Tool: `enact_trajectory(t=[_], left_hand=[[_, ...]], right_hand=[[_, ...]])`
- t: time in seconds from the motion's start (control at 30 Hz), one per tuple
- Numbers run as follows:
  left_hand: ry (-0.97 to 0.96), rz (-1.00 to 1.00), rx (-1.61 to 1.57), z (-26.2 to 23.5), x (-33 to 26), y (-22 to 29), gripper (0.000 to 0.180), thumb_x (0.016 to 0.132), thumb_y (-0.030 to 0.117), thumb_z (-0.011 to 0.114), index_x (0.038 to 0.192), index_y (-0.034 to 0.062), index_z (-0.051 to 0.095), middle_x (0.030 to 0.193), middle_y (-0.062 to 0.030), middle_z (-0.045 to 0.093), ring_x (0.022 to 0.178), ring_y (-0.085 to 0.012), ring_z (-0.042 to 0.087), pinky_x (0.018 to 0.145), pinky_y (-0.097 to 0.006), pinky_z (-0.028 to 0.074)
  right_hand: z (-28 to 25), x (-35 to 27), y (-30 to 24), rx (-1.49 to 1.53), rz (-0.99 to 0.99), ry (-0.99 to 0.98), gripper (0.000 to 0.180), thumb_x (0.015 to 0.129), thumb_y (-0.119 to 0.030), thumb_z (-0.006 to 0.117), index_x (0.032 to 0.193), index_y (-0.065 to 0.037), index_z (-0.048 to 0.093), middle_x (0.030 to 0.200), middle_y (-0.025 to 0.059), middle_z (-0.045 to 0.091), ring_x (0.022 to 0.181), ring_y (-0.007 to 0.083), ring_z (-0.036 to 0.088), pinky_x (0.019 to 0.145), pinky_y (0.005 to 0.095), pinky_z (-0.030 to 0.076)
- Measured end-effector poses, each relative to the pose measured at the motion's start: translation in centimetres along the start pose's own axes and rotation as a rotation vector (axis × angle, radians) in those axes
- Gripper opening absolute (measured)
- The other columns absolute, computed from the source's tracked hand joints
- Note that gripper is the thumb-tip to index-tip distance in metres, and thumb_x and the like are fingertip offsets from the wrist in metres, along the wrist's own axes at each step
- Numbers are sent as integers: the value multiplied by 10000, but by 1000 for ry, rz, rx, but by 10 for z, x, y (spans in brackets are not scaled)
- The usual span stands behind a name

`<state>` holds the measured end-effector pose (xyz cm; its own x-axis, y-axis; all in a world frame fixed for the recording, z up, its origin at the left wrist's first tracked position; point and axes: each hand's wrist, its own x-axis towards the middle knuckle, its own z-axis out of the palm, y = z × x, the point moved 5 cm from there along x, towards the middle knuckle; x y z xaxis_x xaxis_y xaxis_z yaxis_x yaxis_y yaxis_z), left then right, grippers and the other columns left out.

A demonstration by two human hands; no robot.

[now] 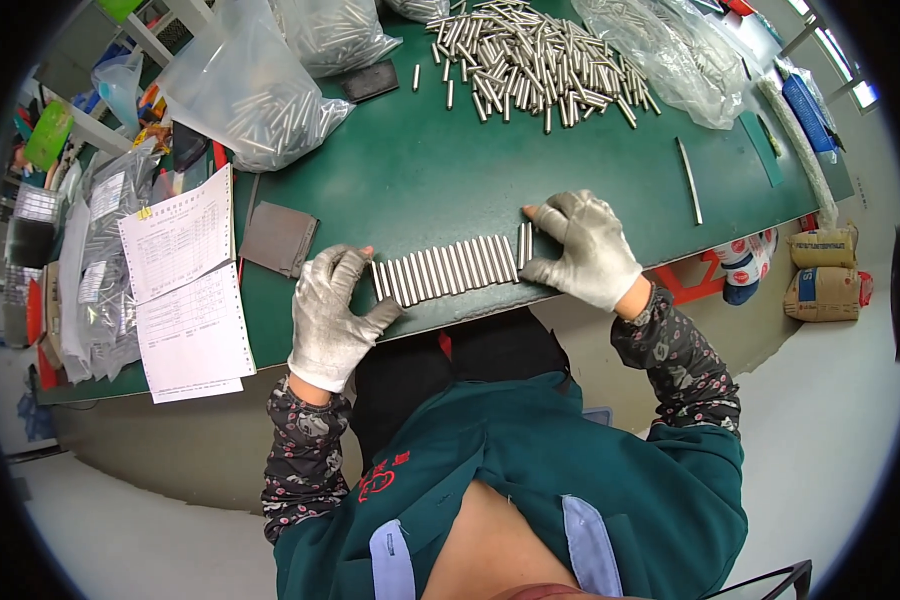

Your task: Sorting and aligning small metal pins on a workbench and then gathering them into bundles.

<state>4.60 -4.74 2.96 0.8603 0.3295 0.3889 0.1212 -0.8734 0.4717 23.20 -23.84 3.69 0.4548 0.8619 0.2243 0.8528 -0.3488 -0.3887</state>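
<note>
A row of short, smooth steel pins (445, 270) lies side by side on the green tabletop in front of me. At the row's left end is my left hand (328, 315), in a pale work glove, with thumb and forefinger apart beside the outermost pin. My gloved right hand (585, 250) is at the other end, its thumb and forefinger around the two ends of a few pins (525, 245) set slightly farther back than the row. Bare fingertips show on both gloves. The remaining fingers of my right hand are curled and partly hidden.
A large heap of loose pins (540, 60) covers the far table (390, 190). Clear bags of pins (270, 125) stand behind on the left. Printed sheets (185, 285) and a brown flat block (278, 238) lie left; a thin metal strip (689, 180) lies right.
</note>
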Motion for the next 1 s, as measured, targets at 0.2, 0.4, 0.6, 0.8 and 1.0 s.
enact_trajectory(t=[0.2,0.4,0.6,0.8,1.0], left_hand=[[-59,45,125,1,0,4,648,518,256,838,1088,70,593,1044,-108,556,969,-288,526,849,-405,447],[-164,26,152,5,11,7,672,482,235,846,1091,74,611,1006,-90,563,929,-276,537,812,-387,465],[-205,30,122,7,14,5,664,473,205,845,1085,70,626,964,-82,569,893,-266,541,786,-371,469],[-223,25,149,15,15,11,652,491,227,842,1088,73,629,922,-78,584,871,-261,547,773,-367,468],[-228,28,175,24,16,19,691,507,239,837,1135,74,598,927,-72,584,869,-261,542,790,-374,454]], right_hand=[[3,4,-2,126,-111,-87,671,568,-361,765,1136,-44,599,977,124,577,921,320,528,831,403,422],[7,4,-6,1,-112,-130,656,573,-317,763,1154,-62,595,972,113,583,920,304,530,831,400,418],[3,1,-3,64,-76,-112,564,605,-280,764,1115,-89,619,1017,86,595,940,284,533,834,397,436],[-4,-6,12,46,-34,-73,570,592,-234,770,1118,-79,615,997,107,588,940,296,528,846,396,432],[-4,-13,18,73,-26,-71,534,606,-191,746,1112,-79,617,989,103,587,942,293,523,856,391,427]])
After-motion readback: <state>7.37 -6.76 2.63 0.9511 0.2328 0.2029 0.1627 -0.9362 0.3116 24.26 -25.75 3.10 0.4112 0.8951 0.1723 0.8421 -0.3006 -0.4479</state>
